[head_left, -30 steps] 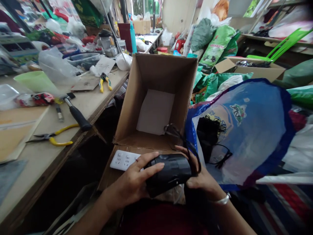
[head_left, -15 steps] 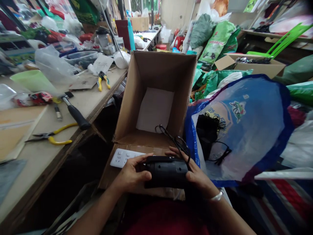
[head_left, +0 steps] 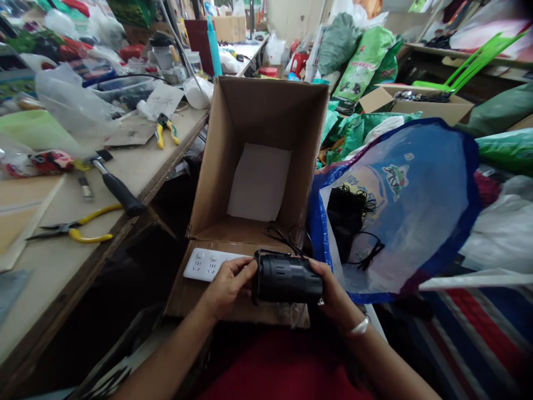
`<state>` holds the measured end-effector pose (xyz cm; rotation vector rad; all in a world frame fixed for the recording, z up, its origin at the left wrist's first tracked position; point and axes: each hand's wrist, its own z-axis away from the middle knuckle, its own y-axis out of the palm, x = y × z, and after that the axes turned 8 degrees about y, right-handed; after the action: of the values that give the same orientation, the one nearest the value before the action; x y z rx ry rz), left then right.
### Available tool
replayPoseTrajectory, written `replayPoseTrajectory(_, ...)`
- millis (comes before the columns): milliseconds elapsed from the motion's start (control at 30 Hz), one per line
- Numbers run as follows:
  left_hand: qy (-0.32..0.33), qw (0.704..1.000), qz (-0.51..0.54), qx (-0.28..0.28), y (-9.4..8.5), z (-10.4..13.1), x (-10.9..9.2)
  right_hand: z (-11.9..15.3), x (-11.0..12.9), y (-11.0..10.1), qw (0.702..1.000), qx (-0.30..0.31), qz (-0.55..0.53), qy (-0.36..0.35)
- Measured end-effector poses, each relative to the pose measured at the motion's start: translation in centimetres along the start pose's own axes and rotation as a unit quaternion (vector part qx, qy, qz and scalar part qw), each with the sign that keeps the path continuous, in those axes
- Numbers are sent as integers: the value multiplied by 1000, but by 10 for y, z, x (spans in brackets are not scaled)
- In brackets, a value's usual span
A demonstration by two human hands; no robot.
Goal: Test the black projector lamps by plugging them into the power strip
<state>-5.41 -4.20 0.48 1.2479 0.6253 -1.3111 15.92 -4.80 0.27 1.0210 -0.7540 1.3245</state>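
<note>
A black cylindrical device with slots in its casing lies sideways between my hands, above a cardboard flap. My left hand grips its left end with thumb and fingers. At the right end, my right hand holds it, a pale bracelet on the wrist. A black cable loops up behind the device towards the box. Just left of it, a white power strip rests on the flap, partly hidden by my left hand. Beyond stands an open cardboard box with a white sheet at its bottom.
On the left workbench lie a hammer, yellow-handled pliers and smaller pliers. To the right, a blue-rimmed bag holds black corded items. Behind it are green sacks and a carton.
The device has turned in my hands, showing its slotted side and a frame at its left end. The cable has dropped lower behind it. The whole view has shifted slightly.
</note>
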Motion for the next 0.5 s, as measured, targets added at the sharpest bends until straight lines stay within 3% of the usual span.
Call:
replayPoseTrajectory(133, 7, 1000, -15, 6, 6, 2, -8, 2, 0, -6, 994, 61, -78, 39)
replayPoseTrajectory(367, 5, 1000, -13, 13, 14, 5, -7, 1, 0, -7, 991, 68, -111, 24)
replayPoseTrajectory(433, -5, 1000, -15, 16, 18, 8, -6, 7, -5, -15, 993, 71, -89, 24)
replayPoseTrajectory(500, -31, 998, -18, 47, 23, 11, -6, 22, -11, -38, 997, 52, -46, 29)
